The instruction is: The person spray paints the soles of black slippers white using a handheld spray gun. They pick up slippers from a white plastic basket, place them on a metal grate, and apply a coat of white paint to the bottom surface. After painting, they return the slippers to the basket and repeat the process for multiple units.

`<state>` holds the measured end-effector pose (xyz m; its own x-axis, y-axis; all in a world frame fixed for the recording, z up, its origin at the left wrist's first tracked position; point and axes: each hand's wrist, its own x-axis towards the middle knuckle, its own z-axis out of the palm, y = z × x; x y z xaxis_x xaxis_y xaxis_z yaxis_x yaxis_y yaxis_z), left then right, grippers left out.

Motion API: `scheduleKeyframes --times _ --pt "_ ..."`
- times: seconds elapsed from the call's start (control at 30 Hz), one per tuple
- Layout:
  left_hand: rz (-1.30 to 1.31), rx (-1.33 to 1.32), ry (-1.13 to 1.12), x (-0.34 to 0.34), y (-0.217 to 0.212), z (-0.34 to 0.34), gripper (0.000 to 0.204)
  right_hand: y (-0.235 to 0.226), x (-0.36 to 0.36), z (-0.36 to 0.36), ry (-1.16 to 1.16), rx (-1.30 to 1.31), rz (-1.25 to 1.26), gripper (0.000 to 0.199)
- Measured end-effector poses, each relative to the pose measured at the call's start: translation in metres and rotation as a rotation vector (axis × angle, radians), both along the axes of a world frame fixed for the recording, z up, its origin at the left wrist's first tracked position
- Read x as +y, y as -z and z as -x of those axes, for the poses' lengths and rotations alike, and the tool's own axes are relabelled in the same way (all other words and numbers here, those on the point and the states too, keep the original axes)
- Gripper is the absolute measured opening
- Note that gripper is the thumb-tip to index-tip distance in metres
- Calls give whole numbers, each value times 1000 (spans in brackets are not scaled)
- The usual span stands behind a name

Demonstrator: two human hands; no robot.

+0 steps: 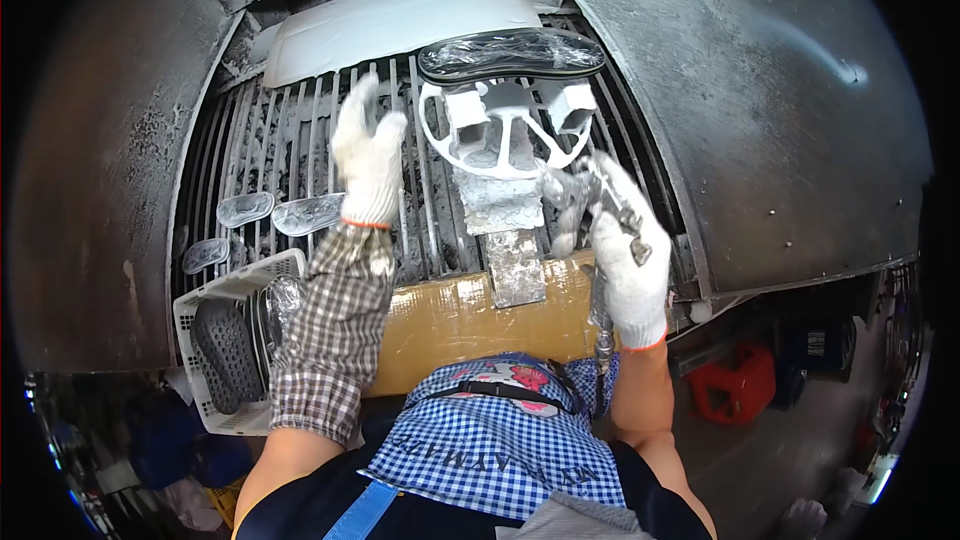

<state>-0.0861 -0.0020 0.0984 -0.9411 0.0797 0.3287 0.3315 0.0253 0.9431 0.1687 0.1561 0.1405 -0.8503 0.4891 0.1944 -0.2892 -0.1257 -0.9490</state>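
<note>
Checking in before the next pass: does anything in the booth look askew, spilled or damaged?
Nothing looks broken or spilled. The black sole sits level on the white wheel-shaped stand. Thick grey-white crust coats the grate and stand post. Two clear sole pieces lie loose on the grate.

A shoe sole (512, 53) lay on top of a wheel-shaped holder (500, 130), which stood on a post (505, 230) rising from the grate (290, 130). Behind the sole, a flat sheet (400, 20) rested at the back of the grate. The left hand (368, 162) was raised to the left of the holder; the right hand (625, 255), to its right, gripped a spray gun (585, 195). Two sole pieces (275, 212) lay on the grate left of the left hand. A basket (215, 335) with more soles in it stood at the near left, beside a board (470, 315) along the front edge.
</note>
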Motion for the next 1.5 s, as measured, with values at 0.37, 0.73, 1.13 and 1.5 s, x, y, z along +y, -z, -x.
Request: scheduleKeyframes --times 0.37,0.73,1.13,1.5 --pt "-600 -905 721 13 90 -57 42 -29 -15 57 36 186 -256 49" --pt "-614 -921 757 29 92 -52 54 -17 3 62 131 140 -125 47" --pt "-639 -936 772 29 93 -54 46 -14 0 54 256 46 -67 49" --pt "-570 -953 794 31 92 -54 46 -10 14 55 302 111 -96 48"
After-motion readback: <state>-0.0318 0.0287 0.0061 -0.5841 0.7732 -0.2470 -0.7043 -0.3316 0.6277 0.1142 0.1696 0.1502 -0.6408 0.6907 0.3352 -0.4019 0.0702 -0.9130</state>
